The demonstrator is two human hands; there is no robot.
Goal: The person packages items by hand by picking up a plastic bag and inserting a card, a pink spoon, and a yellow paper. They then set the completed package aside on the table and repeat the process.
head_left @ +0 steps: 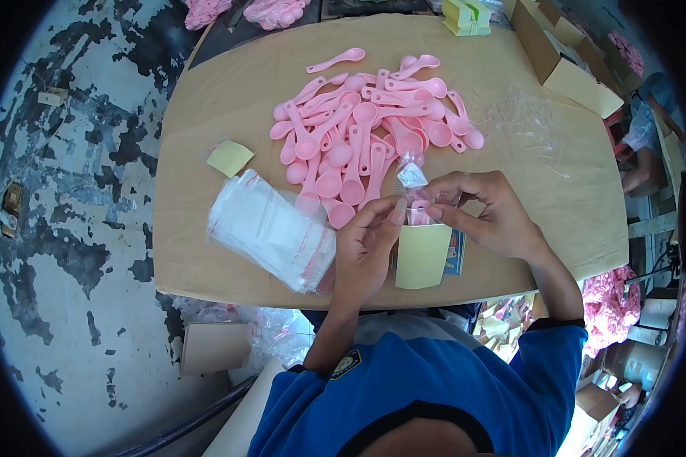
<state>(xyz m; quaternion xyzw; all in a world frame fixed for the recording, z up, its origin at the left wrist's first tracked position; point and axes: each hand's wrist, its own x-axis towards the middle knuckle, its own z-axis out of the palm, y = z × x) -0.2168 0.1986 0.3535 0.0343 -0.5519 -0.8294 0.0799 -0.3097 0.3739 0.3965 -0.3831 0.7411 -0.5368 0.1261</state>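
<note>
Plastic bag [411,177] sits pinched between left hand [364,245] and right hand [489,215].

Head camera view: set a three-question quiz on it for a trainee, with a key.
1. True or false: the pink spoons lie in a loose pile on the table, beyond both hands.
2. What do the left hand and the right hand pinch between them? A: a small clear bag; B: a cardboard box; C: a pair of scissors.
3. Fill in: the stack of clear bags lies on the ___ hand's side.
Key: 1 true; 2 A; 3 left.
</note>
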